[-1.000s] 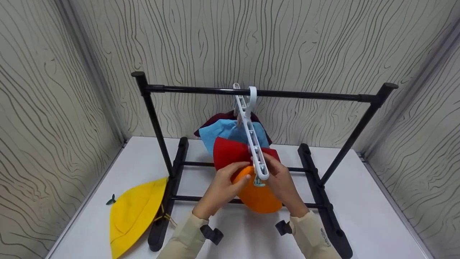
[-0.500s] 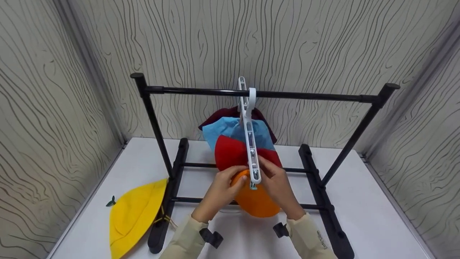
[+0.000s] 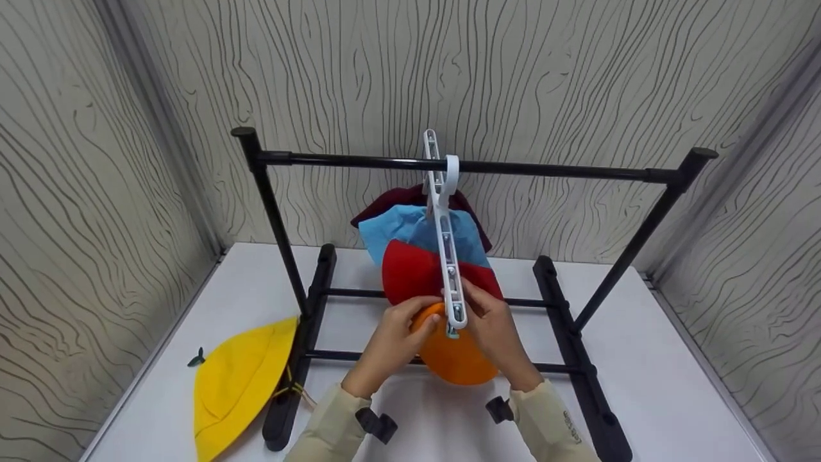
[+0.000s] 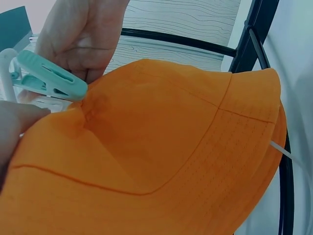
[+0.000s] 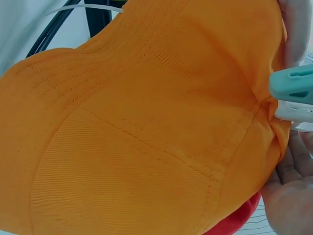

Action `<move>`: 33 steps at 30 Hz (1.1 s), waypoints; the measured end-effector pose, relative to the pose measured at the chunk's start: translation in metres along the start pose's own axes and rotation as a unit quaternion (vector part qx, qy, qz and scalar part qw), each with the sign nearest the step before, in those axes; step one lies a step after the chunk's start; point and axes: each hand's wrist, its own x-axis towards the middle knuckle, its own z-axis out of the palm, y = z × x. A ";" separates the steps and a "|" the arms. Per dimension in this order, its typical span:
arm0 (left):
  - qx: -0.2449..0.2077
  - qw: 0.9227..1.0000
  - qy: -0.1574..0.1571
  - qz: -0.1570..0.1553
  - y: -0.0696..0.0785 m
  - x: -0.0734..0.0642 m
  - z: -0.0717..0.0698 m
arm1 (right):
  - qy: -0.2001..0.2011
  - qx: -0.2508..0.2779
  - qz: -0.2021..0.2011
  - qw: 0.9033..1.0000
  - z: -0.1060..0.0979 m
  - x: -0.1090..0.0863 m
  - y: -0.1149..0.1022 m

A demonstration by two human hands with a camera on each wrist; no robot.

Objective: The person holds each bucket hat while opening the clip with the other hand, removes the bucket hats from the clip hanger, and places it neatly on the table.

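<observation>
An orange bucket hat (image 3: 458, 359) hangs from the front end of a white clip hanger (image 3: 447, 244). A mint-green clip (image 4: 51, 76) bites the gathered top of its crown, as the left wrist view shows. My left hand (image 3: 396, 333) pinches the crown left of the clip, thumb in front and fingers behind. On the other side, my right hand (image 3: 497, 330) holds the same hat close by the hanger, its thumb mostly hidden in the head view. Behind hang a red hat (image 3: 410, 273), a light blue hat (image 3: 397, 228) and a dark maroon hat (image 3: 378, 204).
The hanger hooks over the rail (image 3: 551, 169) of a black rack whose feet (image 3: 590, 404) stand on a white table (image 3: 673, 372). A yellow bucket hat (image 3: 240, 385) with a green sprout lies at the left, against the rack's left foot. Patterned panels (image 3: 545, 77) surround the table.
The hanger has turned slightly, its front end shifting left and its back end rising. Both hands keep to the orange hat and moved little; the last half second is nearly still.
</observation>
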 end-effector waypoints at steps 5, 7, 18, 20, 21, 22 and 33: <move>0.006 1.000 0.006 0.014 0.000 0.001 0.000 | 0.000 0.003 -0.006 1.000 0.000 0.000 0.000; 0.005 1.000 0.009 0.014 0.000 0.001 0.001 | 0.001 -0.002 -0.012 1.000 0.000 0.001 0.000; -0.006 1.000 0.018 0.014 0.000 0.000 0.003 | 0.004 -0.017 -0.021 1.000 -0.001 0.001 -0.001; -0.006 1.000 0.018 0.015 -0.001 0.000 0.004 | 0.005 -0.016 -0.023 1.000 -0.001 0.001 -0.001; -0.007 1.000 0.019 0.017 -0.001 0.000 0.004 | 0.005 -0.015 -0.022 1.000 -0.001 0.001 -0.002; -0.006 1.000 0.020 0.019 -0.001 0.000 0.004 | 0.005 -0.016 -0.021 1.000 -0.001 0.001 -0.002; -0.009 0.999 0.036 0.027 -0.001 0.000 0.005 | 0.008 -0.013 -0.026 1.000 0.000 0.002 -0.004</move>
